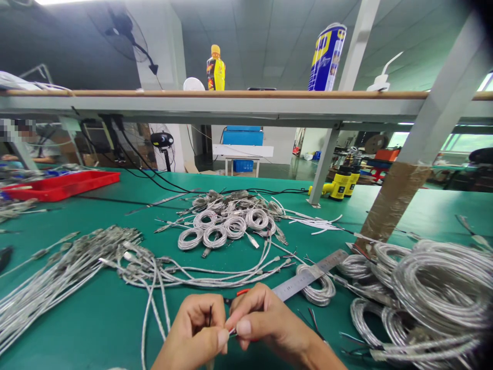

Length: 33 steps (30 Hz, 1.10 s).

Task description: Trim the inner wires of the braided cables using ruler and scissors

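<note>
The left hand (192,329) and right hand (265,318) meet just above the near edge of the table, their fingers curled. Each thumb and forefinger closes on the end of a thin cable (230,332), though the fingers hide most of the grip. Just behind the right hand, a red-handled tool (242,293) shows only in part, too little to tell its kind. Beyond it, a steel ruler (310,275) lies at a slant across a small coil (318,292), and loose dark wires (311,321) lie near the right wrist.

Much of the cable is already wound: tidy coils (219,228) sit mid-table, and a large heap of coils (435,288) fills the right side. A long, straight bundle (50,280) still lies unwound toward the left edge, its ends fanning toward the middle. Past it, near the far left corner, sits a red tray (57,185).

On the shelf (231,94) above the far edge stand a yellow bottle (215,69) and a blue-and-yellow spray can (326,57). The can's large yellow lettering turns partly away, and the bottle's label cannot be read. Nor can the ruler's markings be made out.
</note>
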Each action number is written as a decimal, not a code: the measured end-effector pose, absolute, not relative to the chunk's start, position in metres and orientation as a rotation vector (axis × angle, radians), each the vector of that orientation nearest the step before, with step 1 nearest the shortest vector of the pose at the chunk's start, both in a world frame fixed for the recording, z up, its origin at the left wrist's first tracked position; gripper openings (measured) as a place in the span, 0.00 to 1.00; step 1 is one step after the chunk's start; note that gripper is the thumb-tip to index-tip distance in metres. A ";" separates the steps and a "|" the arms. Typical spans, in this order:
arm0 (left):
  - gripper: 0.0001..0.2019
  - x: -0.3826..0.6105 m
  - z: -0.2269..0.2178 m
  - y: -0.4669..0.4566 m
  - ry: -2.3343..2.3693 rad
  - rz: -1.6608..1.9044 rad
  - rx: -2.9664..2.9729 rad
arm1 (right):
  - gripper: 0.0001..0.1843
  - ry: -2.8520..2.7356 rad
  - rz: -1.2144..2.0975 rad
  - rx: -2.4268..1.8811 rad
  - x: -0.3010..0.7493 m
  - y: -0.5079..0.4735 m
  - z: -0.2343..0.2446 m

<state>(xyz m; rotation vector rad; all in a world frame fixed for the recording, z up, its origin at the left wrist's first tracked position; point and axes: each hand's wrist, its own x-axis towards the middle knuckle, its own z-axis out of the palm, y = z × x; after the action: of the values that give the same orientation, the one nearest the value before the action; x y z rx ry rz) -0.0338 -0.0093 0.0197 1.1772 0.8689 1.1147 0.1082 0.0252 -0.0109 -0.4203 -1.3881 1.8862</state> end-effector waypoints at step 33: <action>0.07 -0.042 0.010 -0.005 0.758 0.703 1.092 | 0.09 -1.172 1.870 -0.488 0.112 0.032 -0.007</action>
<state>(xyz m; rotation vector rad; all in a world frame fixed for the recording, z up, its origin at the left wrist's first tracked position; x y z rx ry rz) -0.0420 -0.0050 0.0102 1.0924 0.7575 0.7025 0.1122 0.0320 -0.0073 -0.4877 -1.1725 1.8701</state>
